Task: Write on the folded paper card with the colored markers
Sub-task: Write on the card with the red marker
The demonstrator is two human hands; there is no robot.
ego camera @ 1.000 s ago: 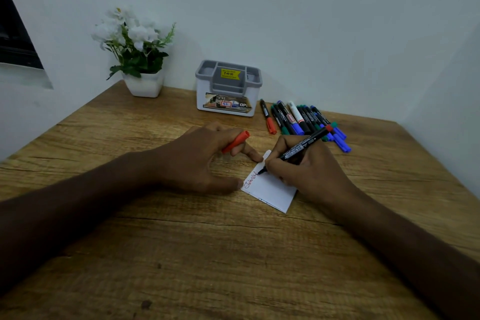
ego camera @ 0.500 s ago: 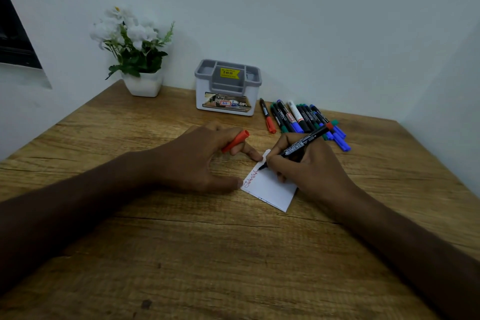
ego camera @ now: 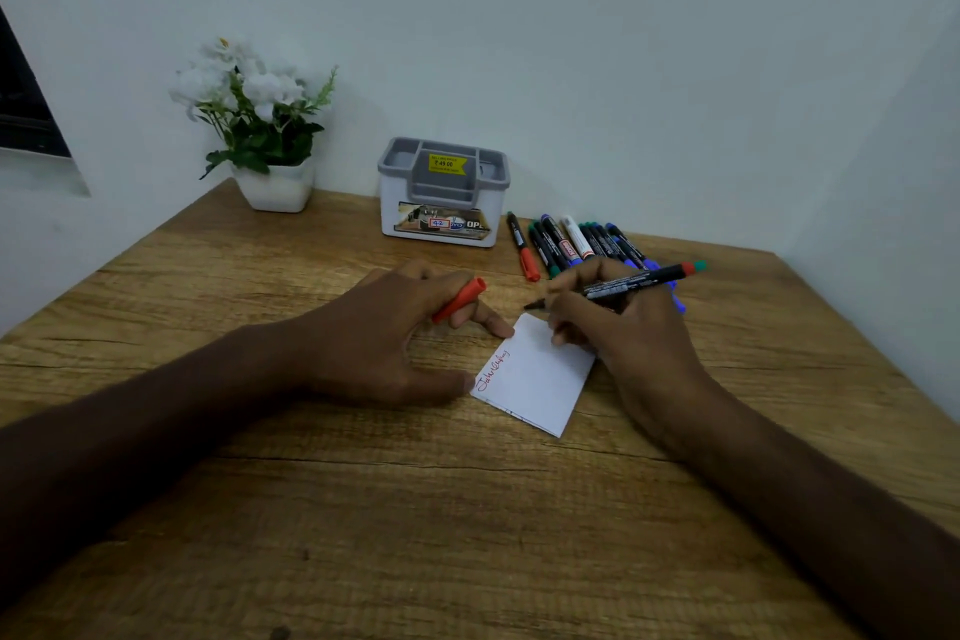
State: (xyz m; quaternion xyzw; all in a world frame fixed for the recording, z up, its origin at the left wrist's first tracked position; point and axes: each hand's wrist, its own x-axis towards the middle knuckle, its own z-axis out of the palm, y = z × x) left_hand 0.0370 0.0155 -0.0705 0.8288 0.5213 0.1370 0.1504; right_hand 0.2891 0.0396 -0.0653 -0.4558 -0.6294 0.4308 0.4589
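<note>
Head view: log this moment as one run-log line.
left hand: holds red cap, steadies card | right hand: grips marker, tip off card | card: red writing on left edge

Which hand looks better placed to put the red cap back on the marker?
The left hand: it already holds the red cap beside the white folded paper card. The right hand grips the uncapped black marker, tip pointing toward the cap.
</note>
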